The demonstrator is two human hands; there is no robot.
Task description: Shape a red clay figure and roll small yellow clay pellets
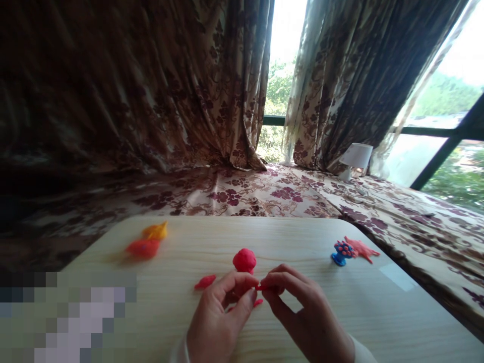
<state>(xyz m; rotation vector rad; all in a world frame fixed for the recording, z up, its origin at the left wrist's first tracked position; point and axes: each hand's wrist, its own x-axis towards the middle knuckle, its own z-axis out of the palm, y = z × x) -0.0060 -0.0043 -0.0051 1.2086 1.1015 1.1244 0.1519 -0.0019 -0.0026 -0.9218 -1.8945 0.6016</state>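
Between the fingertips of my left hand (223,312) and my right hand (298,302) is a small bit of red modelling clay (258,288). Both hands pinch it, one from each side, a little above the table. Just beyond them stands a rounded red clay shape (244,260), its lower part partly hidden by my fingers. A leaf-like red clay piece (205,282) lies left of my left hand. Under my fingertips, another thin red clay piece (258,302) shows, partly covered by the left thumb.
The wooden table (287,237) also bears orange-red clay (142,248) and yellow clay (156,231) at the left. At the right are a blue clay figure with pink dots (342,253) and a flat coral clay piece (362,249). A white lamp (356,155) stands behind, near curtains.
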